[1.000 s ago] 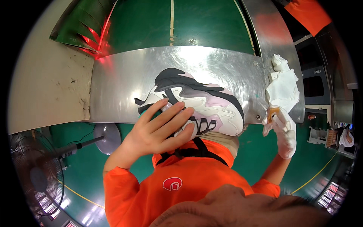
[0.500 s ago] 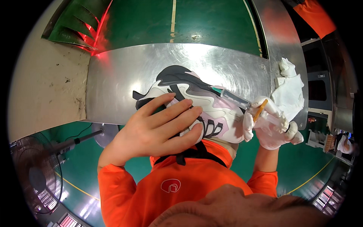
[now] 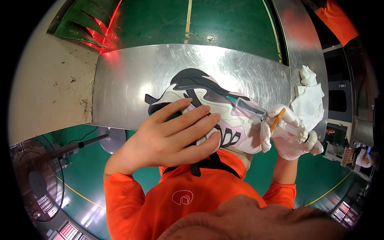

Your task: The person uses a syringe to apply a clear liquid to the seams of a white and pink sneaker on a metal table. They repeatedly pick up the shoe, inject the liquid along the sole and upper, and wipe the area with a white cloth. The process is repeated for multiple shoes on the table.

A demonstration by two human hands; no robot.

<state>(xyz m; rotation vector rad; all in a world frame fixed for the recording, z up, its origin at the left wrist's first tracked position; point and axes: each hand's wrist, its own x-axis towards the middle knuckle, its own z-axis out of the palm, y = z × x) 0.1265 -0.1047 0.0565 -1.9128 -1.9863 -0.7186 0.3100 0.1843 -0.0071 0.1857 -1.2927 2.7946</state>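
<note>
A: Sneaker, chunky, white/black/pale-pink panels (image 3: 208,108): where?
B: Frame centre, lying on its side on the brushed-metal sheet table (image 3: 132,76), sole edge toward the wearer's orange top (image 3: 176,196).
A: L hand?
B: Left hand, bare (image 3: 172,136): fingers spread flat across the shoe's lower side, pressing it down. Not curled round anything.
A: R hand?
B: Right hand, white glove (image 3: 288,136), right of centre. Fist closed round a clear plastic syringe w/ teal tip (image 3: 246,107); the tip meets the upper near the pink panel. Thin orange stick (image 3: 277,120) also sits in that fist.
A: Other items?
B: Crumpled white cloth wad (image 3: 310,98), right edge of sheet. Standing fan, black wire cage (image 3: 36,180), lower left. Green floor (image 3: 224,24) up top.
A: Handling note for the step?
B: My read: keep the palm pinning the shoe so it can't rock, hold the tip low along the seam, squeeze gently, small doses. Cloth is near for any excess.
</note>
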